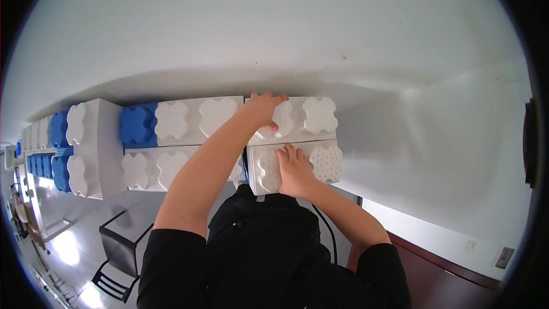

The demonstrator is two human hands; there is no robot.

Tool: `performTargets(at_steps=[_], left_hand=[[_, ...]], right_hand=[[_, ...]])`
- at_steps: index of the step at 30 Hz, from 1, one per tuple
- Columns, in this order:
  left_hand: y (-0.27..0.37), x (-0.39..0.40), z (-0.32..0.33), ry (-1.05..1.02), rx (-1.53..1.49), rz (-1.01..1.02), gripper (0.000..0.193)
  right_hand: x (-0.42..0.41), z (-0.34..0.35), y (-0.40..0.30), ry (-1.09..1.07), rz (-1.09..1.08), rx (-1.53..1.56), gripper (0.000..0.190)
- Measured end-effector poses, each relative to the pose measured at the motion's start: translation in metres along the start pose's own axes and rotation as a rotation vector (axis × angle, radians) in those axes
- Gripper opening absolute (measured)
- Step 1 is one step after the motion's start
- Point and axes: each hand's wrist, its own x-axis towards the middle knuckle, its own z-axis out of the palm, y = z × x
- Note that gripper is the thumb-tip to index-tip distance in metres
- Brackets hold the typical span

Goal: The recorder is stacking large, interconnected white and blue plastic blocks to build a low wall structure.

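Observation:
Large white studded foam building blocks stand in a row along the wall. My left hand rests with fingers spread on the rear white block, beside and partly over a lobed stud. On the front white block, my right hand lies with bent fingers between two studs dotted with small marks, touching the left stud. The two blocks lie side by side with a thin seam between them. A narrow dark gap separates the front block from the blocks to its left, partly hidden by my left forearm.
More white and blue foam blocks continue left, with a taller white block among them. A wall rises behind and at the right. A black chair stands lower left. A black cable hangs by my body, near a dark red door.

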Motion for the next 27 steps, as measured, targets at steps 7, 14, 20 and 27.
performTargets(at_steps=[7,14,20,27], left_hand=[[0.034,-0.002,-0.001,-0.051,0.142,-0.120,0.118],[0.063,-0.002,0.023,0.206,0.300,0.127,0.092],[0.074,0.043,0.043,0.406,0.247,0.378,0.067],[0.075,0.049,0.039,0.392,0.245,0.420,0.059]], right_hand=[[-0.004,-0.002,0.010,-0.090,0.000,-0.007,0.109],[-0.056,-0.061,0.066,-0.184,0.105,-0.152,0.138],[-0.060,-0.045,0.112,-0.156,0.294,-0.035,0.140],[-0.052,-0.031,0.115,-0.076,0.290,0.040,0.115]])
